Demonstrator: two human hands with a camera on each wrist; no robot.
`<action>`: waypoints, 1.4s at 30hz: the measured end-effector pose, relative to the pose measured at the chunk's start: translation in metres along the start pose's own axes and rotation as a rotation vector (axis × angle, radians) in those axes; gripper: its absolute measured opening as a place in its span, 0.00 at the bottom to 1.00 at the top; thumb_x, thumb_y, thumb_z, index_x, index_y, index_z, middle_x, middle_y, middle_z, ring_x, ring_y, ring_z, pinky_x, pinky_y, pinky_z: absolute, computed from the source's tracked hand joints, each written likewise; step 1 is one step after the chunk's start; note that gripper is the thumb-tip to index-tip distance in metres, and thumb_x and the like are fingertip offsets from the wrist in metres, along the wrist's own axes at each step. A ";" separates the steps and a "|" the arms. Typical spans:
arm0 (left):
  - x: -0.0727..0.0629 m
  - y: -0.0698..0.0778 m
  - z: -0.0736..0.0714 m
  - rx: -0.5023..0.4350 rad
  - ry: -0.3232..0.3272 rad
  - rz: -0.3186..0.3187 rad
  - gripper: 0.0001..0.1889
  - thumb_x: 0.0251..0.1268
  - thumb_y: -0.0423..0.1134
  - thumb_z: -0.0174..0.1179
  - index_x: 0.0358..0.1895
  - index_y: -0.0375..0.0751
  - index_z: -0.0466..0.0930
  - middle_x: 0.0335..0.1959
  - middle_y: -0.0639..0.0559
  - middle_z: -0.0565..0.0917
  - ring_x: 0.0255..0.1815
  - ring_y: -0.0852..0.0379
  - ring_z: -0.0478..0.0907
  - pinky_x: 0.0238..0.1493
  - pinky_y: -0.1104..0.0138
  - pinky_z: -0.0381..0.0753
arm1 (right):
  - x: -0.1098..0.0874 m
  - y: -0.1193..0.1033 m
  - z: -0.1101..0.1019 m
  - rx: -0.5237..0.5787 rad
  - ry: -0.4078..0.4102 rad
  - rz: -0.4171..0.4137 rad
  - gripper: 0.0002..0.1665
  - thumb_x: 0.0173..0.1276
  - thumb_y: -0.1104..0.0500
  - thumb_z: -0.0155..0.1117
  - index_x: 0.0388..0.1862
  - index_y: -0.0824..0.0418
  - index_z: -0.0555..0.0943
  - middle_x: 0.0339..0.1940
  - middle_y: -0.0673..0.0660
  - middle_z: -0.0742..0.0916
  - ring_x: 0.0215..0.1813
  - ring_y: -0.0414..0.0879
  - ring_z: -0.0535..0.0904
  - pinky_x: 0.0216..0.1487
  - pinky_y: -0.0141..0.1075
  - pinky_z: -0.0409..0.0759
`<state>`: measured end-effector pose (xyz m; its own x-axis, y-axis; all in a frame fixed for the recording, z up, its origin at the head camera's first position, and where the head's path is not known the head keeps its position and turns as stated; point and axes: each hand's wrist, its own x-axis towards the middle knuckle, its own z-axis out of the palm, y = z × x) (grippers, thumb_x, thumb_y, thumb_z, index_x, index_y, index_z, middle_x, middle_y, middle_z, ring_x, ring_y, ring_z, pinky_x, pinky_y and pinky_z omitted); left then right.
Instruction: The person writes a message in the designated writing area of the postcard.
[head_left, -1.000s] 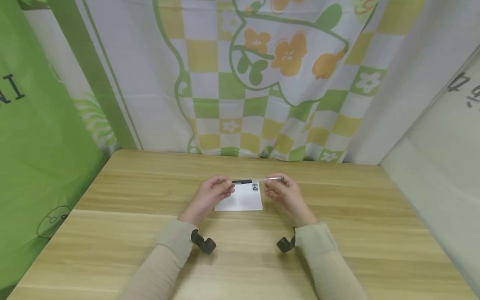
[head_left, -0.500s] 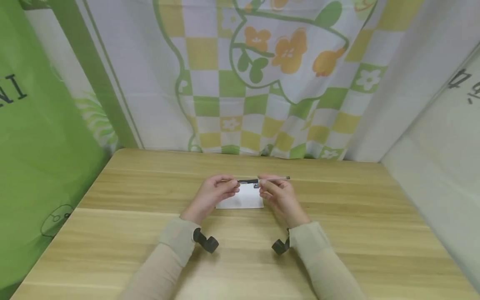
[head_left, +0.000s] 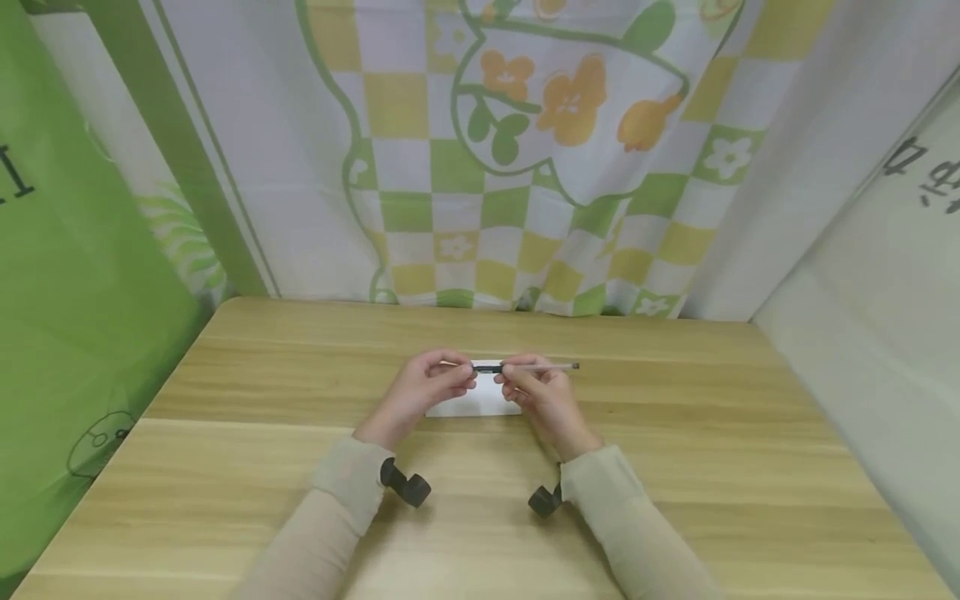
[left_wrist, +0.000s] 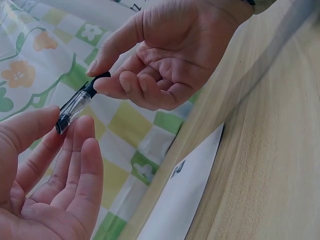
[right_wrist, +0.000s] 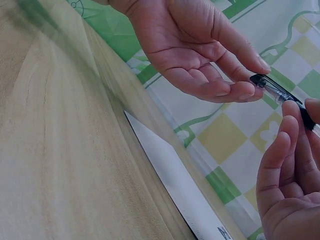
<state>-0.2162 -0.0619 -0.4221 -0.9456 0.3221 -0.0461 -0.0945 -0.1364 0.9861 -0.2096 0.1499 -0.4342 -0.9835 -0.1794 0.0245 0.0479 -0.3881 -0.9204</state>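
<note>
A pen (head_left: 489,369) with a clear barrel, black grip and capped end is held level between both hands, above a white card (head_left: 472,407) with a small dark print in one corner. My left hand (head_left: 425,387) pinches the cap end between thumb and fingertips. My right hand (head_left: 546,400) pinches it by the black grip just behind the cap (left_wrist: 75,107), and the clear barrel sticks out to the right past the fingers. In the right wrist view the clear cap (right_wrist: 275,91) shows between the two hands' fingertips.
The card lies on a wooden table (head_left: 675,433). Behind the table hangs a checked, flowered curtain (head_left: 480,208). Green cloth (head_left: 82,292) hangs at the left and a pale wall panel (head_left: 870,292) stands at the right. Small black wrist cameras (head_left: 408,487) hang under both wrists.
My right hand has moved left along the pen from the barrel toward the cap, closer to my left hand, leaving more barrel showing at the right. The left hand stays about where it was.
</note>
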 end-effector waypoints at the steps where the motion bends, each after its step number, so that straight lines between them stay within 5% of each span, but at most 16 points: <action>1: -0.001 0.000 0.000 0.009 0.001 0.003 0.12 0.72 0.32 0.62 0.52 0.29 0.79 0.47 0.37 0.87 0.44 0.57 0.86 0.55 0.61 0.84 | 0.000 0.001 0.000 0.002 -0.001 0.000 0.06 0.71 0.69 0.62 0.37 0.59 0.83 0.30 0.53 0.88 0.29 0.40 0.80 0.34 0.27 0.81; 9: 0.001 -0.004 0.000 0.081 -0.049 0.070 0.15 0.72 0.33 0.63 0.55 0.25 0.80 0.57 0.36 0.82 0.47 0.56 0.86 0.56 0.62 0.83 | -0.001 0.003 0.004 0.002 0.013 -0.033 0.04 0.69 0.69 0.64 0.37 0.61 0.83 0.32 0.54 0.87 0.30 0.40 0.80 0.36 0.27 0.81; 18: 0.002 -0.007 0.000 0.104 0.008 0.059 0.13 0.70 0.34 0.65 0.51 0.28 0.84 0.45 0.44 0.88 0.43 0.57 0.87 0.52 0.63 0.85 | -0.003 0.006 0.003 -0.021 0.008 -0.074 0.05 0.70 0.68 0.64 0.35 0.60 0.84 0.32 0.53 0.86 0.27 0.38 0.75 0.29 0.24 0.72; 26: 0.002 -0.006 0.004 0.112 0.053 0.073 0.11 0.70 0.33 0.64 0.46 0.25 0.83 0.40 0.45 0.88 0.38 0.58 0.87 0.47 0.64 0.87 | -0.002 0.009 0.001 -0.013 -0.004 -0.118 0.02 0.70 0.67 0.67 0.36 0.64 0.82 0.28 0.54 0.89 0.26 0.38 0.76 0.29 0.24 0.73; 42: 0.004 -0.010 0.004 0.071 0.053 -0.030 0.09 0.71 0.32 0.62 0.43 0.26 0.83 0.34 0.48 0.87 0.34 0.59 0.86 0.42 0.68 0.86 | 0.001 0.014 -0.002 -0.070 -0.020 -0.144 0.08 0.70 0.70 0.64 0.34 0.59 0.84 0.26 0.53 0.88 0.26 0.38 0.78 0.28 0.25 0.74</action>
<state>-0.2179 -0.0552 -0.4312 -0.9579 0.2750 -0.0823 -0.1025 -0.0598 0.9929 -0.2101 0.1466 -0.4480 -0.9756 -0.1451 0.1650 -0.1060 -0.3471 -0.9318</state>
